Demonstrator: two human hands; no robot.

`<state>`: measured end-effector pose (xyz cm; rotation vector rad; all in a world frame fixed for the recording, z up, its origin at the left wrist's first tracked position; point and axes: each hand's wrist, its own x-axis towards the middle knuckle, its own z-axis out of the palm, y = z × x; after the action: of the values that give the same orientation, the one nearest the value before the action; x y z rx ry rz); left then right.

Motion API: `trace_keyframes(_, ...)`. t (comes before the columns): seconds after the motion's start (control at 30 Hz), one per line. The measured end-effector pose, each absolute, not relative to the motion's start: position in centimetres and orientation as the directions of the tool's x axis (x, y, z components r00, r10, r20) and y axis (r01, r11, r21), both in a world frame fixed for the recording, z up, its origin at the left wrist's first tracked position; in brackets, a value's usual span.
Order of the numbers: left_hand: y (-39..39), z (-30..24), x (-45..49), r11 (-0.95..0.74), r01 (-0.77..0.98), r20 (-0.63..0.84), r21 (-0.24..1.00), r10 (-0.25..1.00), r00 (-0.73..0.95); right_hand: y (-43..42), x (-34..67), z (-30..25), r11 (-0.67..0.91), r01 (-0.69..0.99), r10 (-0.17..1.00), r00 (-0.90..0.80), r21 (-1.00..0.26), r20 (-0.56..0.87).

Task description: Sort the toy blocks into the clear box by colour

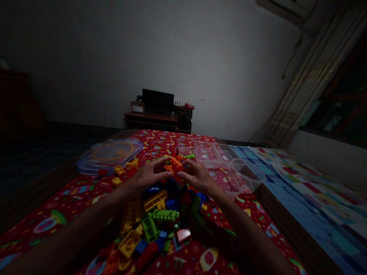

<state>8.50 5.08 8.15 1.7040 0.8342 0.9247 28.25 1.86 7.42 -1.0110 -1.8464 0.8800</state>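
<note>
Both my hands meet over a pile of plastic building bricks (pixel 160 221) on a red patterned cloth (pixel 65 206). My left hand (pixel 149 173) and my right hand (pixel 196 176) pinch an orange brick assembly (pixel 175 166) between their fingertips, holding it a little above the pile. The pile holds yellow, green, blue, red and pink bricks, loosely heaped between my forearms. A green brick (pixel 189 156) lies just beyond the orange piece.
Clear plastic containers (pixel 229 168) stand right of my hands. A clear lid with stacked trays (pixel 110 154) lies at the left. A blue checked mat (pixel 301 198) covers the floor on the right. A low desk with a dark monitor (pixel 158 101) stands against the far wall.
</note>
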Motion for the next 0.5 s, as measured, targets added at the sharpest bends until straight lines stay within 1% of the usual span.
trace_keyframes(0.1, 4.93, 8.25, 8.67, -0.252, 0.079, 0.188, 0.964, 0.863, 0.469, 1.75, 28.00, 7.50, 0.440, 0.361, 0.890, -0.294, -0.822, 0.348)
trace_keyframes(0.23, 4.78, 8.49, 8.74, -0.264, 0.059, 0.208, 0.963, 0.860, 0.466, 1.77, 27.82, 7.43, 0.442, 0.408, 0.896, -0.252, -0.799, 0.367)
trace_keyframes(0.4, 4.94, 8.11, 8.82, -0.269, 0.099, 0.196, 0.958, 0.867, 0.457, 1.62, 27.75, 7.11, 0.482, 0.419, 0.871, -0.324, -0.769, 0.369)
trace_keyframes(0.5, 4.99, 7.80, 8.85, -0.318, 0.143, 0.221, 0.937, 0.859, 0.462, 1.69, 27.90, 7.23, 0.475, 0.400, 0.874, -0.316, -0.784, 0.369)
